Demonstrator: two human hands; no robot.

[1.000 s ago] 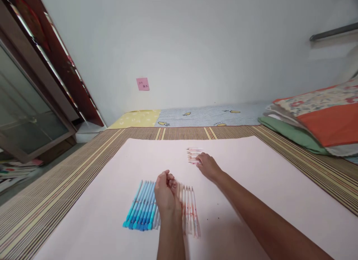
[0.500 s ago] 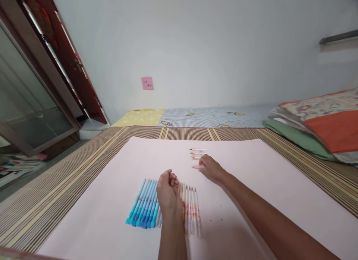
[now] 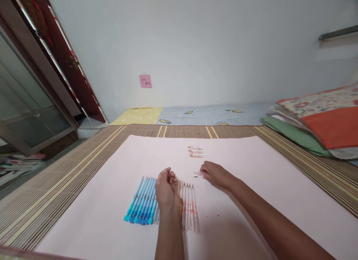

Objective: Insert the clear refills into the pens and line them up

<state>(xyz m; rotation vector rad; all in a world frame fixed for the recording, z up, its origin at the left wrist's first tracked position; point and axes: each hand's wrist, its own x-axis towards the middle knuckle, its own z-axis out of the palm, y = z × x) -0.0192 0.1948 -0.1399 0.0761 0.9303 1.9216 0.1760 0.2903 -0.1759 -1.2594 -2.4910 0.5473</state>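
Observation:
My right hand [image 3: 215,173] pinches a slim pale pen [image 3: 199,176] whose dark tip points left. A pinkish piece lies alongside it, too small to name. My left hand [image 3: 167,187] is loosely curled, and nothing shows in its fingers. It hovers over or rests on a row of pens, hiding the middle ones; I cannot tell if it touches them. To its left lie several blue pens [image 3: 142,200], side by side. At its right are several white-and-pink pens [image 3: 189,208], tips facing away from me. Farther back, several pale pens [image 3: 197,152] lie sideways in a small stack of rows.
A large pale pink sheet [image 3: 112,200] covers the striped mat [image 3: 69,181]. Three dark specks dot the sheet near my right forearm. Folded bedding and a pillow [image 3: 330,122] are piled at the right. A pink note [image 3: 145,81] is stuck to the wall.
My right hand has come nearer to me, drawing the pale pen away from the sideways group. My left hand has stayed over the row. The view has shifted slightly.

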